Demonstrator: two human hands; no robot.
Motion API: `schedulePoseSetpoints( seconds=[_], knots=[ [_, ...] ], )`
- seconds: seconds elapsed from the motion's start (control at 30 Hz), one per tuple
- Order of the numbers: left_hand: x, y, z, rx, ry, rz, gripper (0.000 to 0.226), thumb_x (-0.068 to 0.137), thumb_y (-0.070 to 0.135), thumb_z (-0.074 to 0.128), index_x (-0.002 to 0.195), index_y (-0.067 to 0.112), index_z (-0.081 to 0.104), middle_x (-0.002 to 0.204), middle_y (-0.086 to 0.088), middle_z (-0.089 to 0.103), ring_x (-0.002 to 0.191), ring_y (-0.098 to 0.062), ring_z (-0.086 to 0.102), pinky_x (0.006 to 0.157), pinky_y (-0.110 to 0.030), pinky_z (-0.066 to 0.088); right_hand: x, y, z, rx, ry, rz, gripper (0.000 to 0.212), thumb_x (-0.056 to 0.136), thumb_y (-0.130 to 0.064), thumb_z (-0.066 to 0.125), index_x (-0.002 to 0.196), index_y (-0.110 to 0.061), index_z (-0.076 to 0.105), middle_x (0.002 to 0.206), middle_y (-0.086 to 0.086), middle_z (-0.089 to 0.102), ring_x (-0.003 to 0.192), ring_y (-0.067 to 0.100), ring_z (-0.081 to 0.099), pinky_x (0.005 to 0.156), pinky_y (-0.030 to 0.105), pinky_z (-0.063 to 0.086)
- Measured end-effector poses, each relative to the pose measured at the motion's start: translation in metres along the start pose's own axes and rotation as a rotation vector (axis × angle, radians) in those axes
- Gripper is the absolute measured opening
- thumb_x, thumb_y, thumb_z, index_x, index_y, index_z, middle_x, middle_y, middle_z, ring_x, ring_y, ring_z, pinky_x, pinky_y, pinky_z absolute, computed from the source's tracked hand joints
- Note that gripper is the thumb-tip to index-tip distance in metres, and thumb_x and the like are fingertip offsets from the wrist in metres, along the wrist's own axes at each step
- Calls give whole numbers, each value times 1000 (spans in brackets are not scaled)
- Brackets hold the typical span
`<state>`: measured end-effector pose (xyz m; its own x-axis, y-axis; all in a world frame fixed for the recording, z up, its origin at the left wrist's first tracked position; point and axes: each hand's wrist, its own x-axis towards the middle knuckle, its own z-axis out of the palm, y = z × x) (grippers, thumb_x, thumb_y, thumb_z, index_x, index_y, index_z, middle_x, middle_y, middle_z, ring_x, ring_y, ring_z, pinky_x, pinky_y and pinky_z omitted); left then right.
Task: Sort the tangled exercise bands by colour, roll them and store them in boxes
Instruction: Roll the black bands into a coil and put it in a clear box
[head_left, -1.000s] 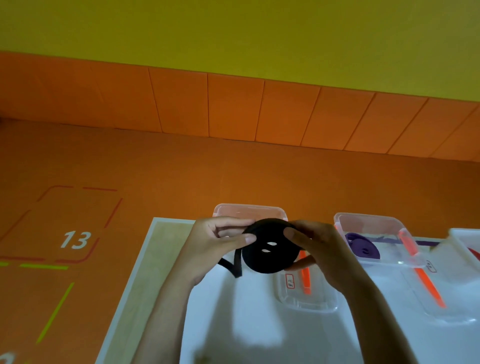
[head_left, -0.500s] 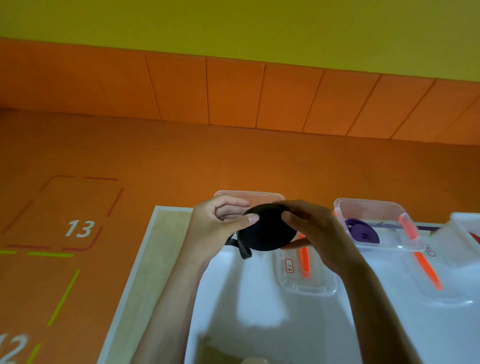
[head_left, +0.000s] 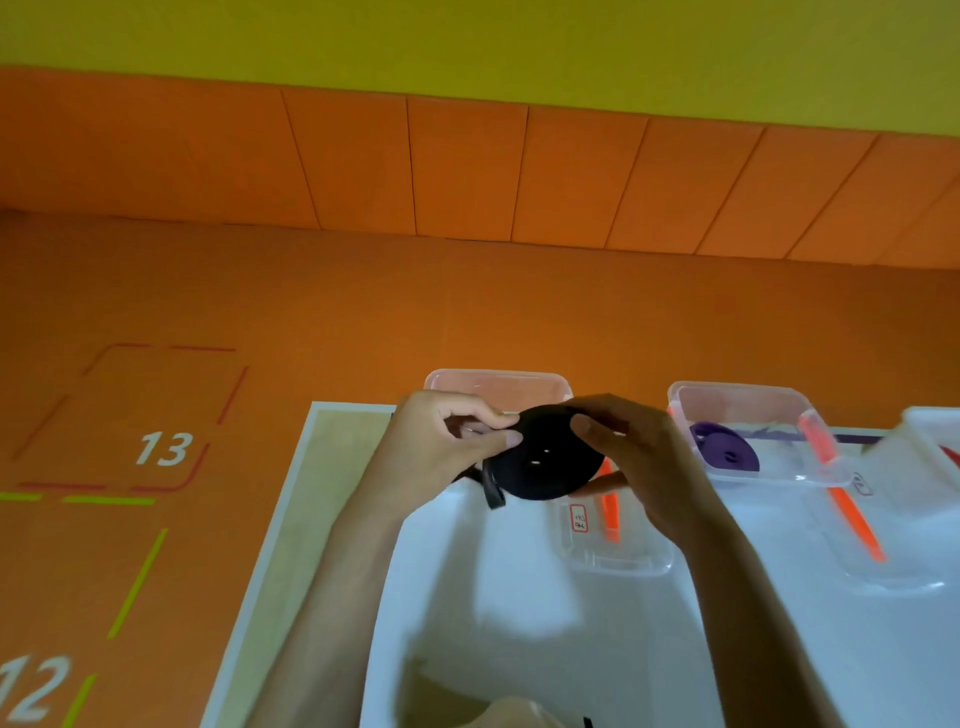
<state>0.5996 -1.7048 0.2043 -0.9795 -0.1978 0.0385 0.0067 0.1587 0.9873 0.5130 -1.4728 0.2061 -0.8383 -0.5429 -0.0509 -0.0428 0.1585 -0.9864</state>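
Beneath our grips lies the table (head_left: 467, 623); just behind them waits a clear box (head_left: 493, 375), probably for black. Our left grip (head_left: 441, 452) and right grip (head_left: 639, 457), fingers curled, pinch the black band roll (head_left: 545, 462) so its coils cannot spring apart; its tail (head_left: 493, 493) dangles under the left.

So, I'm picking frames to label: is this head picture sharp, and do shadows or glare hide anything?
Head view: soft, edges of left hand and right hand blurred; black band roll reads as a near-featureless dark disc; arm shadows cross the white table; no strong glare.
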Motion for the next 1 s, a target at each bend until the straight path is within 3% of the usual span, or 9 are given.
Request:
schedulePoseSetpoints(
  seconds=[0.13, 0.27, 0.33, 0.53, 0.63, 0.7, 0.8, 0.93, 1.0],
  knots=[
    [0, 2, 7, 147, -30, 68, 18, 89, 13, 85, 89, 30, 79, 80, 7, 74, 74, -19, 73, 73, -46, 65, 2, 5, -3, -26, -13, 70, 19, 101, -28, 66, 110, -41, 76, 109, -10, 76, 112, 17, 71, 75, 42, 66],
    [-1, 5, 7, 134, -26, 102, 22, 88, 11, 85, 89, 31, 74, 82, 5, 69, 76, -21, 72, 65, -50, 63, 7, -7, -16, -398, -102, -42, 21, 102, -35, 61, 110, -53, 69, 103, -31, 74, 102, -7, 69, 79, 16, 56],
    [-3, 7, 7, 126, -17, 120, 22, 87, 16, 87, 91, 35, 75, 85, 8, 71, 77, -16, 74, 65, -43, 65, 8, -15, -19, -457, -131, -108, 28, 100, -36, 62, 122, -53, 64, 116, -39, 67, 104, -18, 64, 80, 9, 55],
    [-1, 12, 4, 205, -63, 205, 28, 89, 14, 84, 98, 38, 74, 96, 19, 76, 96, -4, 74, 79, -14, 56, 19, -31, -14, -590, -248, -220, 43, 87, -33, 75, 130, -38, 68, 109, -40, 64, 94, -10, 70, 77, 5, 52],
    [-3, 14, 6, 211, -86, 180, 29, 90, 15, 83, 97, 39, 69, 98, 21, 75, 101, -1, 72, 70, -8, 52, 28, -36, -11, -774, -317, -280, 40, 86, -25, 82, 124, -35, 73, 108, -30, 67, 88, -7, 67, 78, 0, 49],
    [-3, 13, 7, 244, -62, 199, 27, 88, 15, 84, 94, 37, 69, 95, 22, 75, 100, 0, 72, 75, -7, 51, 31, -35, -9, -806, -297, -309, 36, 86, -23, 82, 120, -34, 76, 110, -25, 70, 90, -5, 66, 80, -2, 46],
    [-5, 9, 9, 261, -19, 211, 20, 87, 17, 86, 91, 33, 75, 89, 19, 76, 88, -3, 73, 76, -11, 52, 27, -28, -9, -754, -261, -314, 34, 86, -21, 82, 119, -29, 78, 115, -17, 74, 97, 3, 72, 92, 15, 53],
    [-12, -2, 3, 132, -45, 112, 20, 88, 19, 86, 96, 36, 79, 87, 12, 79, 64, -9, 69, 62, -26, 56, 18, -17, -17, -643, -196, -238, 31, 86, -20, 80, 114, -33, 77, 104, -31, 70, 87, -15, 69, 82, 4, 52],
    [-12, -11, -12, 125, -52, 49, 21, 85, 25, 89, 103, 33, 80, 95, 9, 82, 80, -11, 77, 76, -27, 58, 15, -13, -27, -574, -144, -199, 27, 87, -17, 80, 112, -29, 79, 99, -28, 74, 91, -11, 71, 80, 8, 56]
  ],
)
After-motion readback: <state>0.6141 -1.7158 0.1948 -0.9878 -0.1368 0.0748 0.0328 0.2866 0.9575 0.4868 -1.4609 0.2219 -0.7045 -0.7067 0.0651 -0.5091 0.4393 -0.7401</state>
